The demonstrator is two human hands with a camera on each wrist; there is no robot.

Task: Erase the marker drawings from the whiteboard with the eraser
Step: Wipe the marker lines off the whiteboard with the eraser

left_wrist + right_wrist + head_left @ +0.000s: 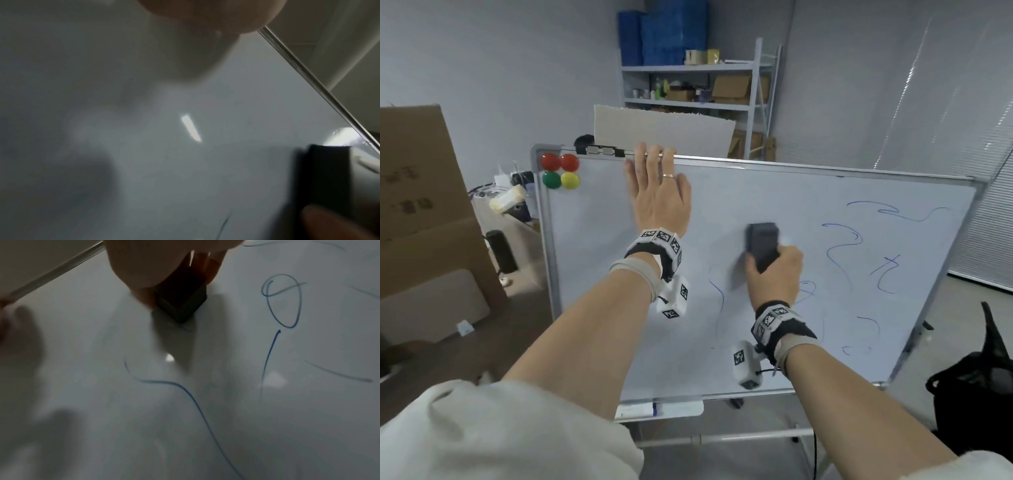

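A whiteboard (599,274) on a stand fills the head view, with blue marker drawings (846,250) over its right half and a thin blue line (719,294) near the middle. My right hand (774,270) grips a dark grey eraser (762,241) and presses it flat on the board's centre. The right wrist view shows that eraser (180,300) on the board beside a blue loop (283,301). My left hand (657,192) lies flat on the board's upper part, its fingertips hooked over the top frame. The eraser (329,175) also shows at the lower right of the left wrist view.
Several round magnets (560,171) sit in the board's top left corner. A marker tray (659,407) hangs under the lower edge. A large cardboard box (421,212) stands on the left, a metal shelf (698,89) behind, and a black bag (976,383) on the right.
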